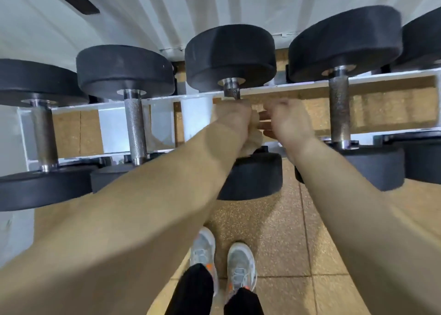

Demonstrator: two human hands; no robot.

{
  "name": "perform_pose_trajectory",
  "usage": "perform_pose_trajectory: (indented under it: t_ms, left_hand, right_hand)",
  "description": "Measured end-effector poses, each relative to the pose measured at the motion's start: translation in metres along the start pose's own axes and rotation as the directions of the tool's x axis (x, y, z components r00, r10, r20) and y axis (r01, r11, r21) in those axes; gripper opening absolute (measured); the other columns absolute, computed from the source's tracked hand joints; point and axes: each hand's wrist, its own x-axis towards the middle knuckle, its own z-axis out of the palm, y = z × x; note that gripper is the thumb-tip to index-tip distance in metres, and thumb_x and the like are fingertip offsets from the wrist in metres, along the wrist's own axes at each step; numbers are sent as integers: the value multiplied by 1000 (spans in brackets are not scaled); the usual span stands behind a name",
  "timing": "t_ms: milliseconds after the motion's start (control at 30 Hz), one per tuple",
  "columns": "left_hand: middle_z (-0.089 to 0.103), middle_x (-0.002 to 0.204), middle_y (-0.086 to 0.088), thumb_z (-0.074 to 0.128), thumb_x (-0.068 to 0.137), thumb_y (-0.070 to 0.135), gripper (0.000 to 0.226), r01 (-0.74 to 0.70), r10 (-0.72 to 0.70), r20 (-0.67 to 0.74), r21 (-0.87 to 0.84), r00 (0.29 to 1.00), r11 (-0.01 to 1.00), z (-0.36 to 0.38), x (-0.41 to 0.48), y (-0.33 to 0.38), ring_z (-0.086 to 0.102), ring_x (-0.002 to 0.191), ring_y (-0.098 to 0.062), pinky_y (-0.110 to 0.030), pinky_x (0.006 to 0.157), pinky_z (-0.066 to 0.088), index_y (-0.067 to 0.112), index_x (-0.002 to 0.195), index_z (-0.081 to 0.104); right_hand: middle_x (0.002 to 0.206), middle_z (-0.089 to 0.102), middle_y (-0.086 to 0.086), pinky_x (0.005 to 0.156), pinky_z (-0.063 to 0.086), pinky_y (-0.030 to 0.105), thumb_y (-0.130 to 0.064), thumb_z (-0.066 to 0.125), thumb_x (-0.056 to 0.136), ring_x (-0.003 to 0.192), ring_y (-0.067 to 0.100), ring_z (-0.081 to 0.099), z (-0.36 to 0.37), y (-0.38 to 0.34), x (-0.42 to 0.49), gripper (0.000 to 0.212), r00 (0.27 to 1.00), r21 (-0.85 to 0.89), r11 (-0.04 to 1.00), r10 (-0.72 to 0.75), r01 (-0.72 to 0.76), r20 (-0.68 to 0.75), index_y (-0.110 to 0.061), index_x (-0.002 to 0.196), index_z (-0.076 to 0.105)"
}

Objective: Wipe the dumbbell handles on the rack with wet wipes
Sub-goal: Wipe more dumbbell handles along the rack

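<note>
I am working the middle dumbbell handle, the third from the left on the white rack, between the dumbbell handle to the left and the dumbbell handle to the right. Only its far end shows, a short stretch of knurled steel under the far black weight; the rest is covered by my hand.

To do this step well, I judge that the wipe should wrap all the way round the bar. I should then twist as I slide from the far collar to the near one, so the knurling is scrubbed on every side. The ends next to the collars are easy to miss, so I would push right up to them. I would also press lightly enough that the dumbbell does not roll in its cradle.

My left hand is closed round the handle with the wipe bunched inside the grip, and a crumpled tail of it hangs out at the near side. My right hand sits just to the right, holding nothing that I can see. Its fingers reach left toward the wipe and look loosely extended. They are blurred, so I cannot tell whether they touch it.
</note>
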Motion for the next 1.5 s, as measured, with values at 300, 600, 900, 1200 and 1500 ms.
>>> perform_pose_trajectory:
  t_ms: [300,600,900,1200,1500]
  left_hand:
    - [58,58,2,81,71,24,21,280,-48,631,-275,775,920,-34,37,-17,55,50,-12,-22,52,47,16,64,63]
    - [68,68,-4,71,87,9,9,58,-62,334,21,941,998,-27,13,-31,67,62,-19,-30,62,57,13,84,64]
    - [74,82,-6,86,67,27,29,110,-114,-41,-76,993,991,-3,32,31,73,81,-25,-39,80,62,14,89,70]
    - [47,53,6,63,91,31,34,336,-108,621,-263,776,904,-34,31,-16,45,50,-10,-23,55,38,21,60,54]
    - [68,77,-6,78,80,18,16,151,-116,-193,180,974,972,4,-1,-1,68,78,-24,-31,67,57,9,80,66]
  right_hand:
    - [98,66,-4,83,51,40,-29,44,100,95,21,64,36,8,-32,15,958,22,995,-85,95,-274,-29,98,58]
    - [85,63,-4,75,48,30,-13,42,99,82,15,61,33,1,-37,15,916,-71,988,-155,138,-371,-21,95,55]
    - [81,58,-8,78,49,32,-12,42,98,80,16,57,36,-1,-34,19,918,-37,993,-118,112,-378,-24,90,54]
    - [84,60,-8,65,42,14,-14,42,101,78,5,58,29,-3,-35,18,951,-13,998,-63,62,-303,-23,92,54]
    - [97,63,-3,85,48,37,-15,47,100,95,20,60,4,9,-55,17,976,-39,997,-76,69,-205,-29,93,55]
